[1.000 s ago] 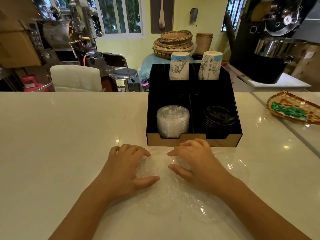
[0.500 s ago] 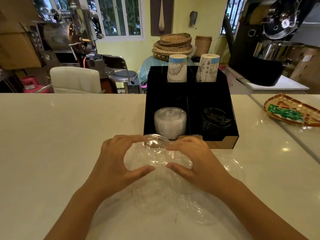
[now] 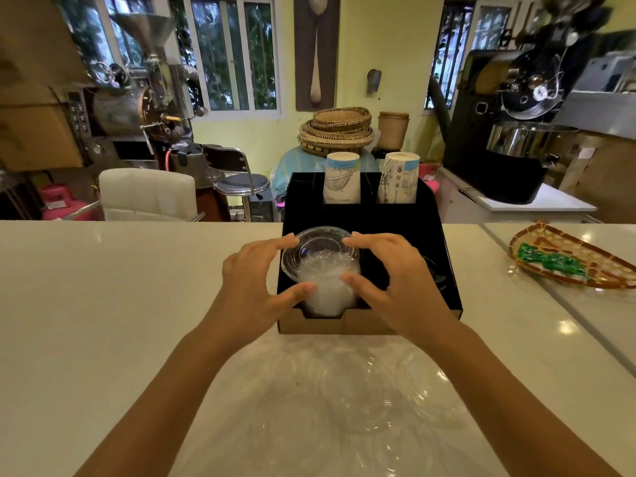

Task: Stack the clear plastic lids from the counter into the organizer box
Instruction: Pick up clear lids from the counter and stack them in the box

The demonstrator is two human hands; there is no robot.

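A clear plastic lid (image 3: 321, 247) hangs tilted just over the stack of clear lids (image 3: 327, 294) in the front-left compartment of the black organizer box (image 3: 447, 270). My left hand (image 3: 254, 280) grips its left rim and my right hand (image 3: 389, 273) grips its right rim, fingers curled around it. Several more clear lids (image 3: 361, 397) lie loose on the white counter (image 3: 103, 304) in front of the box, between my forearms. Black lids (image 3: 437, 273) in the front-right compartment are mostly hidden behind my right hand.
Two printed paper cup stacks (image 3: 342, 179) stand in the box's rear compartments. A woven tray with green items (image 3: 571, 259) lies on the counter at the right. A counter seam (image 3: 537, 287) runs diagonally at the right. Chairs and roasting machines stand beyond the counter.
Both hands have lifted one clear lid off the loose pile and carried it forward over the lid stack in the box. The camera has tilted up a little.
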